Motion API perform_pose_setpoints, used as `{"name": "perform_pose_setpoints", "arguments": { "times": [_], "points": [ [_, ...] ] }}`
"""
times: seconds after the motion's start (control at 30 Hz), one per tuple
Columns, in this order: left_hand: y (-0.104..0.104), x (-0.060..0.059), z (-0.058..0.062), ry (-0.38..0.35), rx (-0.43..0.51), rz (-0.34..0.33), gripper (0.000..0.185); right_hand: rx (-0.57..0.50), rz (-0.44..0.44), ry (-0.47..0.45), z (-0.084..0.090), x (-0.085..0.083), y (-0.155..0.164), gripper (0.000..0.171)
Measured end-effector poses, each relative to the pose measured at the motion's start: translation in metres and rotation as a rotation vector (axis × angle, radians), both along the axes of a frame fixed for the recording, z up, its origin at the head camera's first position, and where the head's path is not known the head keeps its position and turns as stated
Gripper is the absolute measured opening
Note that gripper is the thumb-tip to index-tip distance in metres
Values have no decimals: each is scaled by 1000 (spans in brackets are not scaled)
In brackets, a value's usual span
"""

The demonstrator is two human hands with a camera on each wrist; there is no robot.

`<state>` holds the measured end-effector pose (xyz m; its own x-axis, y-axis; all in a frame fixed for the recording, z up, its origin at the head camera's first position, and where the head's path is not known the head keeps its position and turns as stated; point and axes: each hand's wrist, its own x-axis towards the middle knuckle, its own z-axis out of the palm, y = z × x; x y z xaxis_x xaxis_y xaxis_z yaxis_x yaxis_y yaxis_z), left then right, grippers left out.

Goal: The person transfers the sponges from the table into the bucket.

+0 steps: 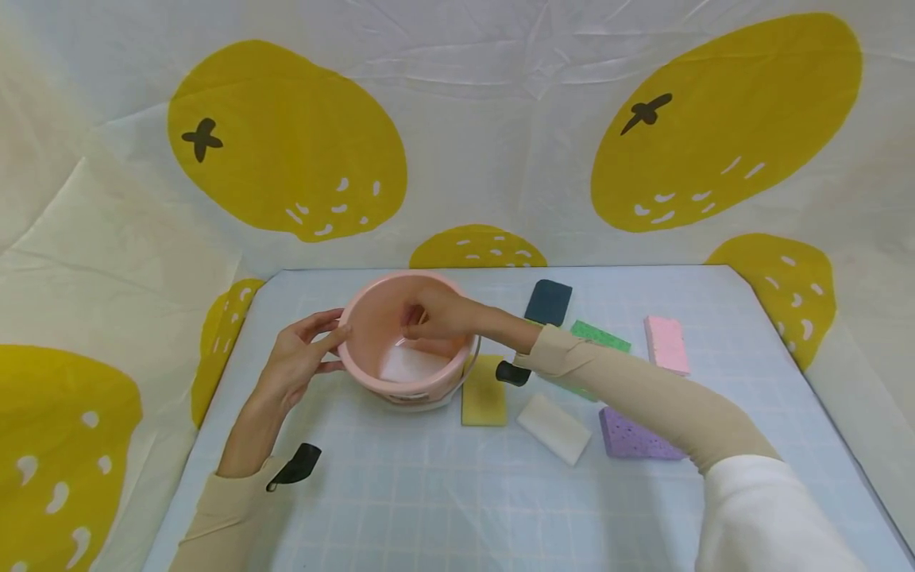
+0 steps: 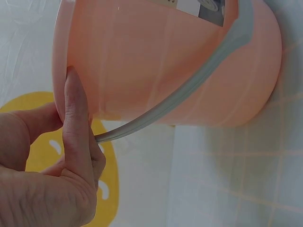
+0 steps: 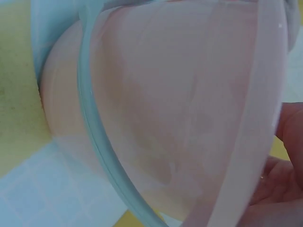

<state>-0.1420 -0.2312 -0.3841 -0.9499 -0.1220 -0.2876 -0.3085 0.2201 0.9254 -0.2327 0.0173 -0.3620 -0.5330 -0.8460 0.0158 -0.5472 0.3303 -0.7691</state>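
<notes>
My left hand [image 1: 296, 357] sat at the left rim of the pink bucket [image 1: 372, 318], thumb on the lip & fingers laid fairly straight against the outer wall, so that grip was open, just steadying. In the left wrist view the thumb [image 2: 78, 127] pressed the rim, w/ the grey handle [image 2: 189, 90] hanging down the side of the bucket. My right hand [image 1: 436, 314] reached down inside the bucket, fingers bunched together; couldn't tell whether that grip pinched anything. A white sponge [image 1: 411, 364] lay on the bucket floor below it.

The bucket stood on the worktop [image 1: 429, 492], toward the back left, on a pale blue mat w/ a faint grid. Right of it, sponges spread out flat: a yellow one [image 1: 484, 393] touching the bucket base, a white one [image 1: 554, 427], a purple one [image 1: 632, 435], a green one [image 1: 600, 335] partly under my forearm, a pink one [image 1: 667, 343] & a dark one [image 1: 548, 302] at the back.

Behind & round both sides hung a creased white cloth backdrop [image 1: 500, 119] printed w/ big yellow lemons.
</notes>
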Motion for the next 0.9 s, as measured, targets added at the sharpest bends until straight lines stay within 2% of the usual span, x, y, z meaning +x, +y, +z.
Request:
{"name": "perform_pose_setpoints", "arguments": {
  "times": [0.37, 0.9],
  "points": [
    [0, 1, 1, -21, -27, 12, 64, 64, -104, -45, 18, -1, 19, 23],
    [0, -1, 1, -25, -11, 11, 65, -110, -194, -76, 26, 4, 55, 27]
  ]
}}
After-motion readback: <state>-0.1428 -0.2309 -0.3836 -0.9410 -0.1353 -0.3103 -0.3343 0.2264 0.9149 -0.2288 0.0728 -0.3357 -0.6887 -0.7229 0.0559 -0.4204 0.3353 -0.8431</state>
